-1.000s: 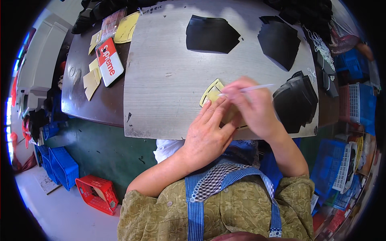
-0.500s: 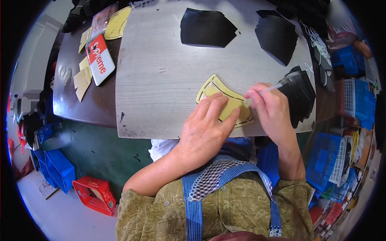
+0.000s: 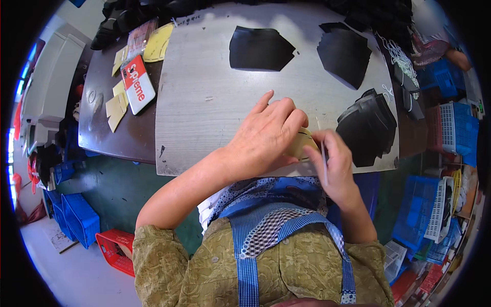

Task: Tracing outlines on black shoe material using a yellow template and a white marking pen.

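Left hand (image 3: 268,135): flat, palm down, pinning yellow template (image 3: 302,145) at counter (image 3: 204,102) near edge | Right hand (image 3: 335,163): pinching thin pen (image 3: 322,148), tip at template's right edge | Template directly between both hands.

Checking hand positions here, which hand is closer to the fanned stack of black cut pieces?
Right. The right hand sits just beside the black stack; the left hand lies farther left.

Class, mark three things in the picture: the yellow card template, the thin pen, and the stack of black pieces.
yellow card template (image 3: 300,144), head view, bare edge showing beside the left hand
thin pen (image 3: 324,162), head view, mid shaft in the right hand
stack of black pieces (image 3: 368,128), head view, top piece
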### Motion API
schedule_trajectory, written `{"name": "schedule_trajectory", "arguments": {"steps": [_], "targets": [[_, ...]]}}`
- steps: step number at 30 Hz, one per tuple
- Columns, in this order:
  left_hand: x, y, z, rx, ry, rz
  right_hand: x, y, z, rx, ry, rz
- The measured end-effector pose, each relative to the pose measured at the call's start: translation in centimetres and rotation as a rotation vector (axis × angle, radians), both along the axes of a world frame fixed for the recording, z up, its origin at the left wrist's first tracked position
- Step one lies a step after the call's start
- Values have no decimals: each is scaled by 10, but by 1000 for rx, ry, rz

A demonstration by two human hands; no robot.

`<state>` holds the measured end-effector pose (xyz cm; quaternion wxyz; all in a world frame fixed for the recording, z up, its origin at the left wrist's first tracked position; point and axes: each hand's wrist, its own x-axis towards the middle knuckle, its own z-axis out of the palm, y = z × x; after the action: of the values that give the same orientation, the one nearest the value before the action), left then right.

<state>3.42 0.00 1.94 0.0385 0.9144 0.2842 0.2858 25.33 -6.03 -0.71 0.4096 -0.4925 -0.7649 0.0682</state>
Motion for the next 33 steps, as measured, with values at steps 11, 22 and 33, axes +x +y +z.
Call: {"name": "schedule_trajectory", "arguments": {"steps": [11,22,33], "targets": [[-135,-43,82,166,-52,350,85,-107,26,379,-109,-548],[-407,33,281,71,-787,628,-48,-119,16,29,407,-41],[-524,-168,117,212,-1156,830,-67,-149,-12,24,362,-295]]}}
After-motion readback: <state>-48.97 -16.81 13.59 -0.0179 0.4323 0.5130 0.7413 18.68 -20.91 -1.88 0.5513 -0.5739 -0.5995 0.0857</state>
